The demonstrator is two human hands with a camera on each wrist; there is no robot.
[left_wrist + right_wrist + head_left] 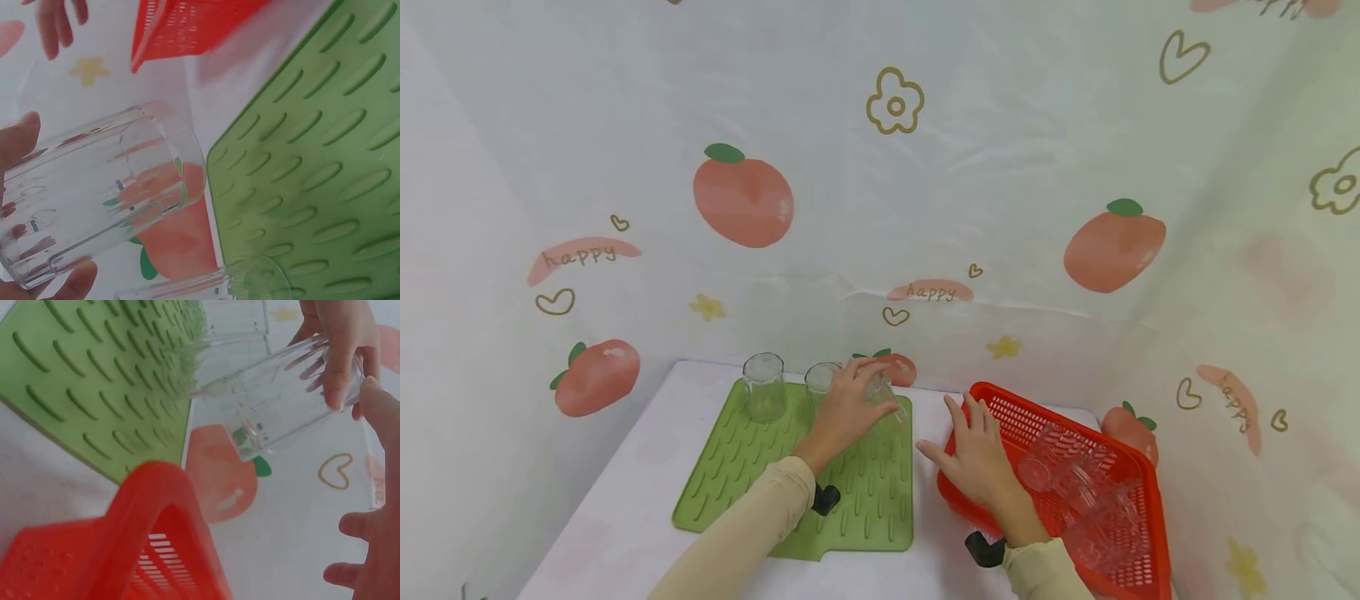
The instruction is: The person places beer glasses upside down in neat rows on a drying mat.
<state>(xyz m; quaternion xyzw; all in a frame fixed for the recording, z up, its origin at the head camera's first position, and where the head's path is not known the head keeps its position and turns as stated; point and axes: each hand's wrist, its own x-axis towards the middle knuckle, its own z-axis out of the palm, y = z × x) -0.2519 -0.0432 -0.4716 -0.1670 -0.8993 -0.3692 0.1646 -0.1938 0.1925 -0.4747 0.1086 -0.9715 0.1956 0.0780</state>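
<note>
My left hand (847,408) grips a clear drinking glass (106,187) by its upper end, fingers and thumb on opposite sides. The glass tilts over the back right corner of a green ridged mat (865,492). Two more clear glasses stand along the mat's back edge: one at the left (765,390), another (822,379) partly hidden behind my left hand. My right hand (981,458) hovers at the left rim of a red plastic basket (1159,533), fingers spread and holding nothing. Inside the basket lie several clear glasses (1078,483).
A white table (602,533) carries the mat and the basket, with a narrow strip of tabletop between them. Right behind the table hangs a white sheet (970,183) printed with red fruit, hearts and flowers.
</note>
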